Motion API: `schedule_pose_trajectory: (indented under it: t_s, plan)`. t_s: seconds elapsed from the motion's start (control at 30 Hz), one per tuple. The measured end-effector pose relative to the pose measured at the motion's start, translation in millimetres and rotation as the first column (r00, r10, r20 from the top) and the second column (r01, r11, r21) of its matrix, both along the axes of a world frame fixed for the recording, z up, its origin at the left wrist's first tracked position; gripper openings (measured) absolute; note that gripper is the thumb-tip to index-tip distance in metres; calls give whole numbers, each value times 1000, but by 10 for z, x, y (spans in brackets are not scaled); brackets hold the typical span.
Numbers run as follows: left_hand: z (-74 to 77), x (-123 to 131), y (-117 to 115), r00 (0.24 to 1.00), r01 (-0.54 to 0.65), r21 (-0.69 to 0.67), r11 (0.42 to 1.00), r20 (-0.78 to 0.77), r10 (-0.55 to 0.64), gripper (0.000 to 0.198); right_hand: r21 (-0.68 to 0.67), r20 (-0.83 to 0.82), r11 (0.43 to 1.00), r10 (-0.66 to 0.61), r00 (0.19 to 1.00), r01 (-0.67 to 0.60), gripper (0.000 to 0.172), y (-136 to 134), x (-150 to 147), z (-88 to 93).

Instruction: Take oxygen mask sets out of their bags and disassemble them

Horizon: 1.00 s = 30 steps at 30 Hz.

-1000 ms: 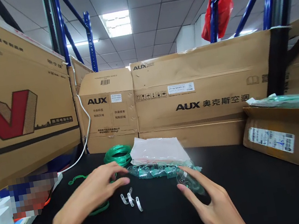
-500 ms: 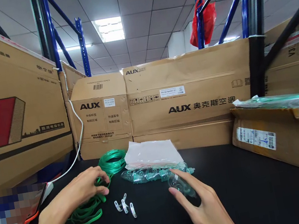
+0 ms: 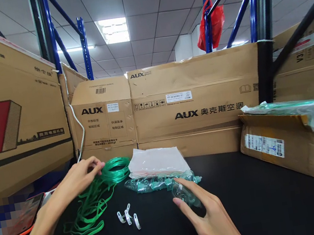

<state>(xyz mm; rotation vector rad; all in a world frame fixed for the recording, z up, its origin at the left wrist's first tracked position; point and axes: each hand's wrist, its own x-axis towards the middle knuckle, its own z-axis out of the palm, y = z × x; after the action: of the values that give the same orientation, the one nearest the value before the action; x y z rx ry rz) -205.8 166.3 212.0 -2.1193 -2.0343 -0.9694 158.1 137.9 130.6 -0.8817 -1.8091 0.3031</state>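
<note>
My right hand (image 3: 208,209) grips a clear plastic mask (image 3: 184,194) between thumb and fingers, just above the black table. My left hand (image 3: 86,172) is closed in a pinch over the upper end of a loose pile of flat green elastic straps (image 3: 92,216); a strap seems to run up to its fingertips, though the grip is partly hidden. Beside that hand lies a coil of green clear tubing (image 3: 116,169). Several small silvery curved metal strips with holes (image 3: 128,217) rest between the two hands. Behind the mask is a row of teal clear plastic parts (image 3: 153,184).
White bagged sheets (image 3: 156,161) lie behind the teal parts. An open carton (image 3: 289,151) with plastic packs on top stands right. Large AUX cartons (image 3: 185,104) wall the back, and another big carton (image 3: 9,118) the left. A phone (image 3: 25,213) lies left, near my forearm.
My left hand has moved up and left, away from the table's middle, and the green straps have spread out beneath it. My right hand still holds the mask in nearly the same place.
</note>
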Motion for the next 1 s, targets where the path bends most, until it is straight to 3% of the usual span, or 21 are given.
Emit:
schedule_pose_trajectory:
  t_s: [0.23,0.4,0.53,0.77,0.9,1.0]
  plan:
    - [138,-14,85,981,35,78,996,187,-49,54,-6,8,1000,-1,1000,1,32,9,4,0]
    - [434,38,18,954,34,162,986,288,-80,52,18,10,1000,11,1000,-11,32,20,4,-12]
    - [611,27,62,887,82,177,981,436,-152,52,18,8,1000,-3,1000,3,33,22,7,-12]
    - [671,68,106,754,54,184,981,637,-161,50,53,-14,998,-12,1000,13,34,27,-2,13]
    - [673,155,89,752,85,192,978,632,-189,54,52,-35,998,-26,999,28,34,33,-1,-3]
    - [696,356,35,765,163,224,961,586,-267,51,4,-68,998,-67,995,67,35,41,30,-7]
